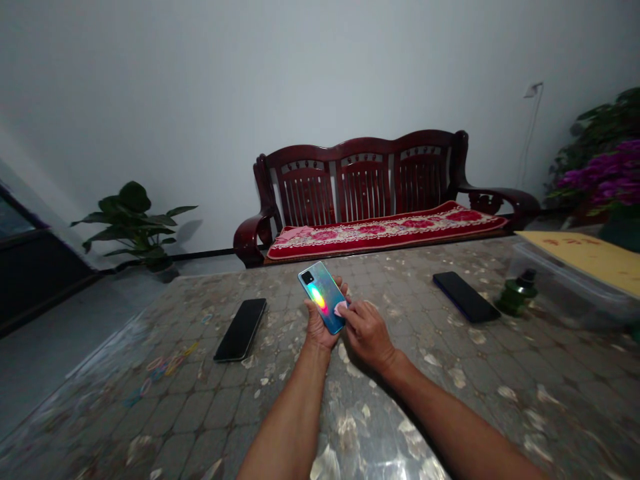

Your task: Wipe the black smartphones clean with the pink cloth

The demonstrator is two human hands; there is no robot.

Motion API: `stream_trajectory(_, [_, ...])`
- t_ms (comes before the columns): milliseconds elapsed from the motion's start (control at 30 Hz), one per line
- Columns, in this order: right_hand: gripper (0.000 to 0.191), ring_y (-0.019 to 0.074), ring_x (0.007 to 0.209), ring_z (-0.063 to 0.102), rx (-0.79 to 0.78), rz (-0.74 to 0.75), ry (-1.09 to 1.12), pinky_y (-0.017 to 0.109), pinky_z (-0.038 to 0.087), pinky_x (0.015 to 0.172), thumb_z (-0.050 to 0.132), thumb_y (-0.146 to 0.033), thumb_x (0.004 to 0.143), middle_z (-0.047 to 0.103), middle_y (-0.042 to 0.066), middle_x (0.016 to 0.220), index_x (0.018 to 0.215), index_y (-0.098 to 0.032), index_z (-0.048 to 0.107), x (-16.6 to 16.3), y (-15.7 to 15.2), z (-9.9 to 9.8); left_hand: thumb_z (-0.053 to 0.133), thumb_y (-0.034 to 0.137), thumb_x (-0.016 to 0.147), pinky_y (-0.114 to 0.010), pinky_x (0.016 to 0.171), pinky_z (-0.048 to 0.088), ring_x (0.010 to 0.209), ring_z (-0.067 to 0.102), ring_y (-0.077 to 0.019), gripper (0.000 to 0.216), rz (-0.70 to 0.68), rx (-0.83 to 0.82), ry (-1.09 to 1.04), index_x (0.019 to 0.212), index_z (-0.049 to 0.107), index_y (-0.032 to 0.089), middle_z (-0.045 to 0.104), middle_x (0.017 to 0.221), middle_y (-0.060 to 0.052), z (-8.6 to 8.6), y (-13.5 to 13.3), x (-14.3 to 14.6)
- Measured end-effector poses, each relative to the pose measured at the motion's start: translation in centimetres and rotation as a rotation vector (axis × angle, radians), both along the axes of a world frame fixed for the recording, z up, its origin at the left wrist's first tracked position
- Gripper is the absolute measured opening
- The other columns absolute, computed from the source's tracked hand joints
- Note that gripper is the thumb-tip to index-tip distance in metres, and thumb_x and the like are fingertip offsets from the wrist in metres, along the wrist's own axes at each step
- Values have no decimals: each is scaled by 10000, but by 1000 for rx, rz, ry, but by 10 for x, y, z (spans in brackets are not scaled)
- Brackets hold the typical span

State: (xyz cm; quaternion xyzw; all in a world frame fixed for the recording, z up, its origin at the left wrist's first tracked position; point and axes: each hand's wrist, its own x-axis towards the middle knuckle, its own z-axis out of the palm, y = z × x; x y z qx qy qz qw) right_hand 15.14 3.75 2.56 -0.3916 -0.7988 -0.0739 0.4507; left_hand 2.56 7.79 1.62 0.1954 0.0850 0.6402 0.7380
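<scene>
A shiny blue smartphone (320,293) is tilted above the table with its back and camera block towards me. My left hand (320,328) is closed around it from below, thumb on the near edge and fingertips showing at the far edge. My right hand (367,330) pinches a small pale pink cloth or pad (341,307) and presses it against the lower right of the phone's back. Most of the pink piece is hidden by the fingers. Left of my hands a black phone (241,330) lies flat, and a second dark phone (465,297) lies to the right.
Colored rubber bands (167,365) are scattered on the patterned tabletop (200,413) at left. On the right stand a green bottle (517,293) and a clear plastic box (565,287) with a yellow sheet (590,257) on top. A wooden bench (360,180) stands beyond the table.
</scene>
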Motion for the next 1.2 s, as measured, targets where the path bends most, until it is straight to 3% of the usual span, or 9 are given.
stream_trajectory(167, [225, 202, 809, 536, 35, 119, -105, 313, 399, 719, 514, -128, 932, 623, 61, 878, 1089, -191, 662, -12, -12, 0, 763, 712, 696, -349, 983, 521, 1235, 612, -286, 806, 65, -32, -5, 1321, 628, 220, 671, 1317, -89, -1, 1, 1])
stream_trajectory(467, [260, 213, 816, 521, -41, -17, -16, 318, 393, 737, 510, -86, 896, 611, 68, 875, 1069, -187, 675, 4, -3, 4, 796, 676, 686, -345, 952, 526, 1235, 602, -288, 761, 40, -31, -3, 1264, 653, 202, 675, 1304, -92, 3, -2, 0])
stream_trajectory(667, [229, 213, 798, 518, 77, 162, -129, 319, 391, 707, 496, -117, 919, 617, 71, 851, 1061, -175, 666, -12, -17, 1, 754, 704, 717, -352, 975, 524, 1187, 641, -283, 787, 14, -25, 6, 1320, 629, 213, 685, 1285, -97, 0, -5, 4])
stream_trajectory(767, [231, 209, 794, 523, 57, 155, -114, 319, 399, 709, 503, -115, 919, 622, 71, 854, 1045, -183, 684, -6, -13, 3, 818, 675, 659, -361, 1027, 501, 1207, 632, -286, 823, -36, 22, 51, 1305, 632, 200, 691, 1275, -101, -2, -4, -1])
stream_trajectory(900, [311, 196, 821, 569, -18, 105, 141, 316, 447, 745, 492, -70, 893, 645, 62, 865, 1055, -210, 718, 19, 2, 18, 889, 577, 628, -422, 1081, 467, 1246, 606, -308, 804, -176, 53, 204, 1279, 633, 183, 703, 1254, -97, -7, -1, -11])
stream_trajectory(1000, [249, 183, 821, 602, -55, 98, 427, 310, 480, 753, 559, -135, 900, 663, 34, 842, 990, -257, 756, 36, 13, 38, 884, 540, 657, -472, 1061, 474, 1266, 584, -362, 739, -320, 57, 350, 1238, 650, 147, 711, 1229, -141, -9, -1, -15])
stream_trajectory(1100, [157, 184, 889, 640, -87, 123, 667, 327, 503, 825, 629, -217, 894, 699, 34, 898, 949, -256, 772, 46, 21, 60, 859, 532, 693, -441, 1015, 501, 1278, 571, -378, 757, -420, 112, 448, 1288, 623, 129, 665, 1304, -182, -5, -5, -13])
stream_trajectory(1200, [123, 208, 1012, 657, -164, 231, 758, 353, 498, 922, 690, -296, 862, 733, 48, 960, 920, -241, 784, 49, 30, 77, 843, 532, 715, -393, 947, 524, 1257, 586, -378, 803, -492, 158, 518, 1347, 580, 112, 638, 1333, -208, 0, -9, -9])
